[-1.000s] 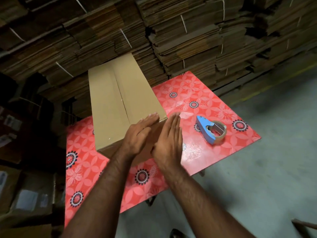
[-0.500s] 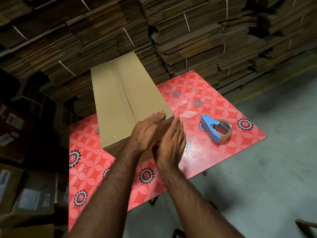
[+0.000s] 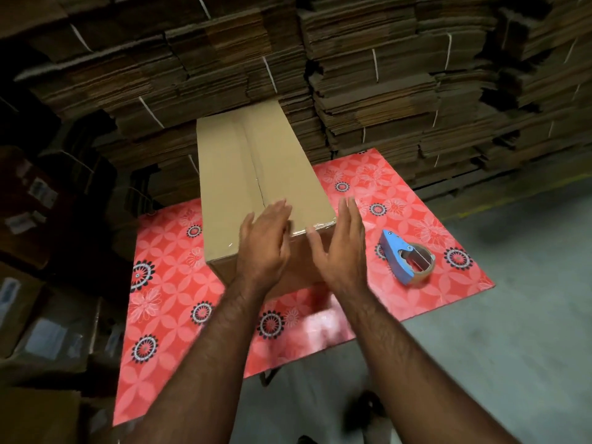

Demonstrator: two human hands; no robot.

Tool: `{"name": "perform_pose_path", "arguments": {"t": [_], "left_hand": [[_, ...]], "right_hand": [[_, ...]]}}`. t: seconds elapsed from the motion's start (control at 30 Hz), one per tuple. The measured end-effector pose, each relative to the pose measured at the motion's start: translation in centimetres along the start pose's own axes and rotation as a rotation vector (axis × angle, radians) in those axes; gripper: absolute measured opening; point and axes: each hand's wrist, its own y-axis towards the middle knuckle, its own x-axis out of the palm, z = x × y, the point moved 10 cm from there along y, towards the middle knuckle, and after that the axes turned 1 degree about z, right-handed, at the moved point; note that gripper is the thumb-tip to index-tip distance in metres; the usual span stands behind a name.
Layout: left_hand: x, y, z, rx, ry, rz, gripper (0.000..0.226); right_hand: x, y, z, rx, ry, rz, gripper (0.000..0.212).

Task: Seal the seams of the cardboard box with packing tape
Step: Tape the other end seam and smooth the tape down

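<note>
A long brown cardboard box (image 3: pixel 237 174) lies on a red flower-patterned table (image 3: pixel 166 302), its top flaps meeting along a centre seam. Clear tape shines along the box's near top edge. My left hand (image 3: pixel 264 248) lies flat with straight fingers over the near end of the box, at the seam. My right hand (image 3: pixel 341 248) is open with straight fingers at the box's near right corner, its thumb by the taped edge. A blue tape dispenser (image 3: pixel 405 256) holding a roll of brown tape rests on the table to the right of my right hand.
Tall stacks of flattened cardboard (image 3: pixel 368 75) bundled with white string fill the wall behind the table. More boxes (image 3: pixel 35 331) stand in the dark at the left. Grey concrete floor (image 3: pixel 512 347) lies to the right and in front.
My hands, close together on the box's near right corner a second ago, have spread apart. The left hand slid left toward the seam; the right moved out to the corner.
</note>
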Motion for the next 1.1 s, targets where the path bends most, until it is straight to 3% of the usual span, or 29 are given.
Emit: {"name": "perform_pose_path", "arguments": {"t": [0.03, 0.1, 0.17, 0.23, 0.4, 0.53, 0.6, 0.67, 0.77, 1.1], "left_hand": [[-1.6, -0.4, -1.0, -0.062, 0.170, 0.083, 0.050], [-2.5, -2.0, -3.9, -0.219, 0.426, 0.069, 0.055], [-2.6, -3.3, -6.2, -0.325, 0.483, 0.008, 0.068], [-2.6, -3.6, -6.7, -0.317, 0.492, 0.024, 0.079], [-3.1, -4.0, -7.8, -0.298, 0.273, 0.138, 0.089], [-4.6, -5.3, -10.0, -0.472, -0.106, 0.274, 0.099], [-5.5, -6.6, -11.0, -0.597, -0.280, 0.409, 0.077], [-5.4, -7.6, -11.9, -0.711, -0.416, 0.467, 0.061], [-4.5, -7.9, -12.6, -0.767, -0.538, 0.425, 0.062], [-2.9, -11.8, -5.9, -0.741, -0.565, 0.283, 0.054]], "right_hand": [[-0.1, 0.8, -0.3, -0.009, -0.007, -0.046, 0.079], [1.1, 1.3, -0.7, -0.022, -0.008, -0.177, 0.091], [2.4, 1.2, -0.6, -0.047, -0.006, -0.278, 0.101], [2.5, 1.3, -0.5, -0.052, -0.017, -0.285, 0.102], [1.8, 2.3, 0.2, -0.089, 0.014, -0.263, 0.079], [1.4, 2.8, 0.9, -0.073, 0.056, -0.328, 0.078], [1.3, 3.0, 0.9, 0.018, 0.125, -0.340, 0.083], [1.3, 3.4, 0.6, 0.074, 0.155, -0.336, 0.066], [0.9, 3.6, 0.1, 0.072, 0.138, -0.350, 0.037], [-5.4, -0.7, 1.8, 0.105, 0.146, -0.393, 0.054]]}}
